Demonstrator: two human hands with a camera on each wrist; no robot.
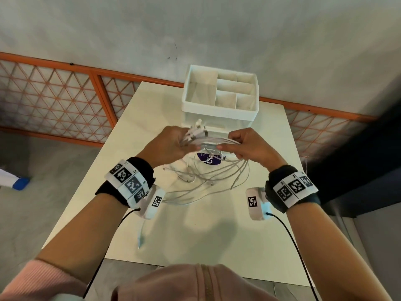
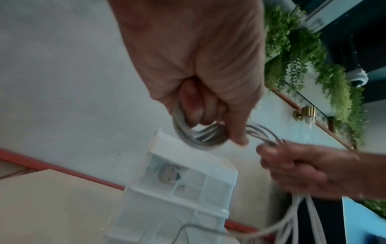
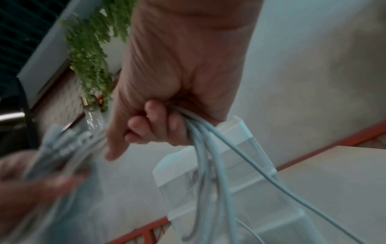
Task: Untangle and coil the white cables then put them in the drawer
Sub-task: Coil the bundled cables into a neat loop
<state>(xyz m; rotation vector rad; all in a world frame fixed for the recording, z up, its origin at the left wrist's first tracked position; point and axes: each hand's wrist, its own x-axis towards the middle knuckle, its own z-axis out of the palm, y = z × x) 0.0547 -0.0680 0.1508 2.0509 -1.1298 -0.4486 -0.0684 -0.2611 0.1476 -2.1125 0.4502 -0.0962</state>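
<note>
Both hands are raised over the table in front of the white drawer unit [image 1: 219, 118]. My left hand [image 1: 171, 144] grips a bundle of white cables [image 1: 221, 170] near their plug ends [image 1: 196, 130], which stick up from the fist. In the left wrist view the left hand [image 2: 200, 107] curls round looped cable strands [image 2: 200, 137]. My right hand [image 1: 249, 146] pinches the same bundle a short way along. Its fingers [image 3: 154, 125] curl round several strands [image 3: 208, 148]. Long loops hang from both hands and trail on the table. The unit's drawer front looks closed.
The unit's top is an open divided tray [image 1: 221, 90]. A purple round sticker [image 1: 209, 159] lies under the cables. One loose cable end [image 1: 141, 237] lies near the white table's [image 1: 217, 235] front left. An orange lattice railing [image 1: 54, 98] runs behind the table.
</note>
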